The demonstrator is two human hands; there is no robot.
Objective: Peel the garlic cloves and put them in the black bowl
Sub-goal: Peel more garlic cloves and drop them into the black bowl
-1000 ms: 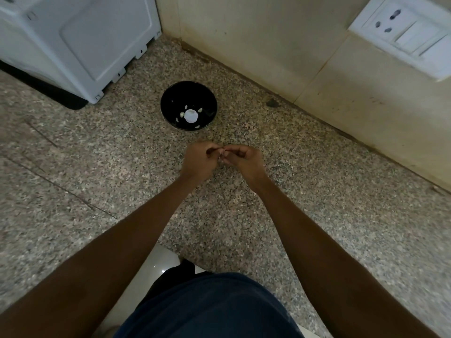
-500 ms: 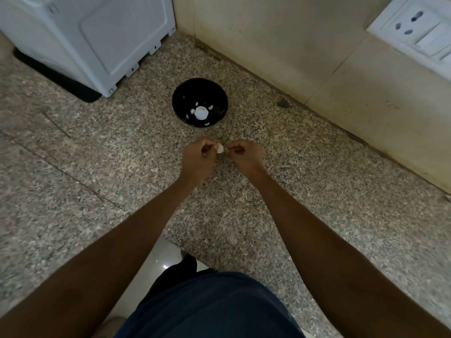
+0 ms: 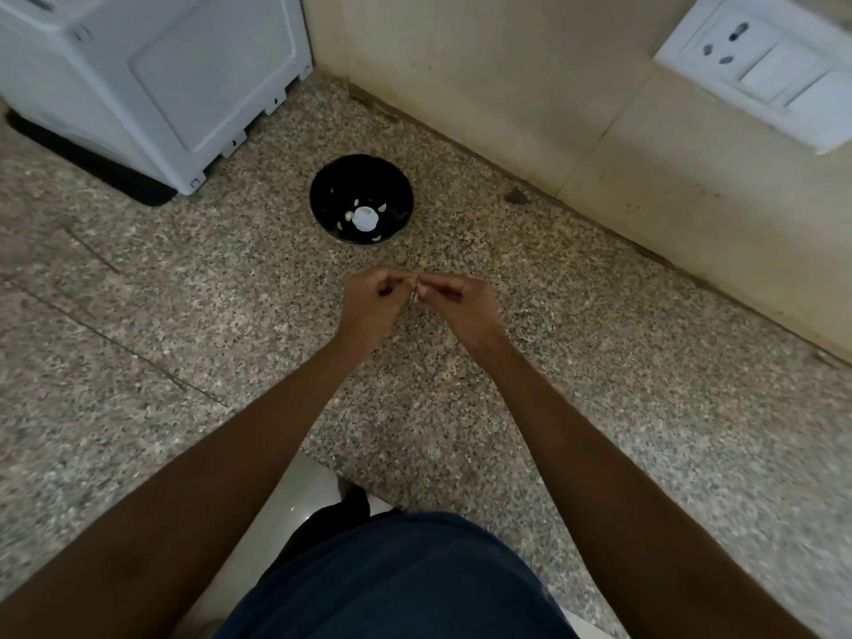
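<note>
The black bowl stands on the speckled granite counter, with a white garlic piece and several small pale cloves in its bottom. Just in front of the bowl, my left hand and my right hand meet fingertip to fingertip. Both pinch a small garlic clove between them; only a sliver of it shows. The hands hover a little above the counter, apart from the bowl.
A white appliance on a black base stands at the back left. A cream tiled wall runs along the back, with a white socket plate at the upper right. The counter edge and my dark blue clothing lie below.
My fingertips have closed together again around the clove, hiding most of it. Half a second ago the clove showed pale between the hands. The bowl has not moved on the counter.
</note>
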